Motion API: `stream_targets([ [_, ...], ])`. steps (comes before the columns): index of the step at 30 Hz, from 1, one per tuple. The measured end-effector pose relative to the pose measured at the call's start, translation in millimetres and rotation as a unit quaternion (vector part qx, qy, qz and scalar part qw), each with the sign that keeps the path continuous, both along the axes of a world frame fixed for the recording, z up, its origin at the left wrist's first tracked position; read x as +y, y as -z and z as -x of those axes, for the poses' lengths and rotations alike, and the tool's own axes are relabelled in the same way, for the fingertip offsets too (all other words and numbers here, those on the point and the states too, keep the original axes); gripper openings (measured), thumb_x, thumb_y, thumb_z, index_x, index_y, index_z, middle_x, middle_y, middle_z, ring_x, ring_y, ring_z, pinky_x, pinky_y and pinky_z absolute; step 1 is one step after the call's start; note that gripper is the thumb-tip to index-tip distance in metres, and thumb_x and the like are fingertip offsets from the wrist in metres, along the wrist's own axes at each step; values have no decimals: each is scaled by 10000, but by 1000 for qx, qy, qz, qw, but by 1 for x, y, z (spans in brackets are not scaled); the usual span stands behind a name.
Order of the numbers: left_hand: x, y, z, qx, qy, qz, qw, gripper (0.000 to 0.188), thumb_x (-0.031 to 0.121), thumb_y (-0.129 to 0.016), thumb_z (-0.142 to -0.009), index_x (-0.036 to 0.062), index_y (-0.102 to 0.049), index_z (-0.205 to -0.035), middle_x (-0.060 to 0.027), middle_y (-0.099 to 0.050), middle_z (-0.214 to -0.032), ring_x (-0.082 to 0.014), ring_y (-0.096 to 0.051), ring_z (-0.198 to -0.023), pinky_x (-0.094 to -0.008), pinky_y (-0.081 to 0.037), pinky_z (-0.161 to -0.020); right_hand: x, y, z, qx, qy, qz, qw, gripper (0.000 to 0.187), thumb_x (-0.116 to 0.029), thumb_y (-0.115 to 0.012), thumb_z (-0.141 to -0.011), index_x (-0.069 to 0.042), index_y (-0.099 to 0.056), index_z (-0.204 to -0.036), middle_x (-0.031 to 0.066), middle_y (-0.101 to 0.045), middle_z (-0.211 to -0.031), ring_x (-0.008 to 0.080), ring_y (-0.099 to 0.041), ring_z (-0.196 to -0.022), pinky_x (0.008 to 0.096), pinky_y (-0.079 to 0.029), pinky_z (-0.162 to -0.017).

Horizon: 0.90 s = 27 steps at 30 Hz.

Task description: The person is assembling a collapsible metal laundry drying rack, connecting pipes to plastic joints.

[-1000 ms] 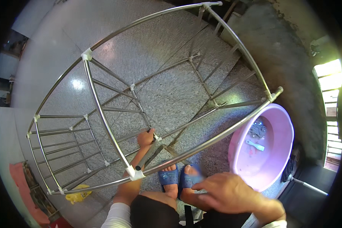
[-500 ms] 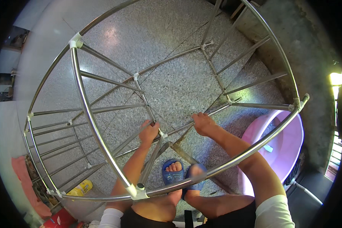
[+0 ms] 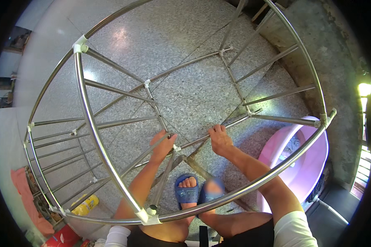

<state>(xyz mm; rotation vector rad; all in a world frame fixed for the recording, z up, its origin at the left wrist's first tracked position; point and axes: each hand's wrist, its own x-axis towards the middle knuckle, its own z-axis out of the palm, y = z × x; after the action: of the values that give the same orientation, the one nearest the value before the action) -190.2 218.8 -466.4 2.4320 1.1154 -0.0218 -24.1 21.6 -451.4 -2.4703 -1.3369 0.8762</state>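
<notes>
A large rack frame of shiny metal tubes (image 3: 98,136) joined by white plastic connectors (image 3: 151,217) stands around my arms, which reach down inside it. My left hand (image 3: 163,147) is closed at the lower left side rail, where a slanting tube meets it, close to a white corner connector (image 3: 176,148). Farther right, my right hand (image 3: 221,140) wraps round the near lower rail (image 3: 196,140), a short way from that corner. The fingers of both hands are partly hidden from above.
A pink basin (image 3: 272,158) stands at the right, partly behind the upper rail. My feet in blue slippers (image 3: 186,193) are below the near rail. A yellow container (image 3: 86,205) and a red object (image 3: 62,238) lie at lower left. A concrete wall (image 3: 338,61) rises on the right.
My left hand has shifted slightly to the right along the frame's corner. The right hand stays on the lower rail, its fingers slightly repositioned. The frame has barely moved.
</notes>
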Motion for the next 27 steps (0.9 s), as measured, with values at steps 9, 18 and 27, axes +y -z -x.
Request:
stream_targets([
  [9, 11, -2, 3, -6, -46, 63, 997, 222, 254, -592, -789, 39, -590, -736, -162, -599, -666, -346, -586, -632, -441, -439, -581, 9, -4, 2, 9, -9, 6, 1000, 340, 5, -559, -734, -23, -500, -1068, 192, -451, -1124, 363, -436, -1077, 400, -450, -906],
  [18, 10, -6, 3, -37, -42, 62, 996, 178, 181, -591, -750, 14, -574, -688, -162, -585, -633, -334, -572, -583, -421, -433, -549, 7, -5, 3, 12, 4, -1, 1000, 319, 9, -546, -733, -18, -506, -1049, 195, -458, -1120, 366, -444, -1074, 403, -451, -908],
  [27, 8, 3, 3, -47, -106, 102, 988, 169, 192, -581, -771, 29, -582, -726, -147, -571, -622, -311, -580, -587, -396, -441, -565, 6, -6, 0, 3, -17, -12, 1000, 333, -7, -554, -731, -11, -503, -1060, 209, -476, -1110, 366, -446, -1073, 406, -418, -926],
])
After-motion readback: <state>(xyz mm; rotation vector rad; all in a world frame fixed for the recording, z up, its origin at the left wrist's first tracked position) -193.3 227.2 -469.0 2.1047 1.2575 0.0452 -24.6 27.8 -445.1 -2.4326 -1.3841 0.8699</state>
